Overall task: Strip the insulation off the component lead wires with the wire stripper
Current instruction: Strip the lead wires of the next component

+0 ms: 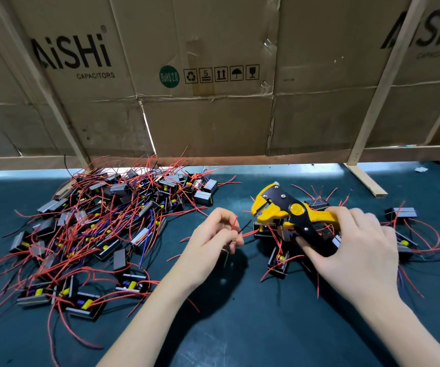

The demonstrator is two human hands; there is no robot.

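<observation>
Our left hand point(214, 235) pinches a red lead point(234, 223) and a black lead point(244, 227) between curled fingers, their free ends pointing toward the stripper point(290, 210). Our right hand point(356, 250) is wrapped round the stripper's handles, thumb under the black one; the yellow jaws stand apart, facing the leads but not yet touching them. The component these leads belong to seems to hang below the left hand, though we cannot tell for sure.

To do this well, we should bring the lead tips squarely into the open jaws, one wire at a time or both side by side, only the end section past the blades. We keep the pinch firm near the tips so they do not bend, then squeeze evenly.

The unstripped pile point(94, 229) lies to the left on the mat point(240, 327); a few components point(278, 260) sit beneath the stripper.
</observation>
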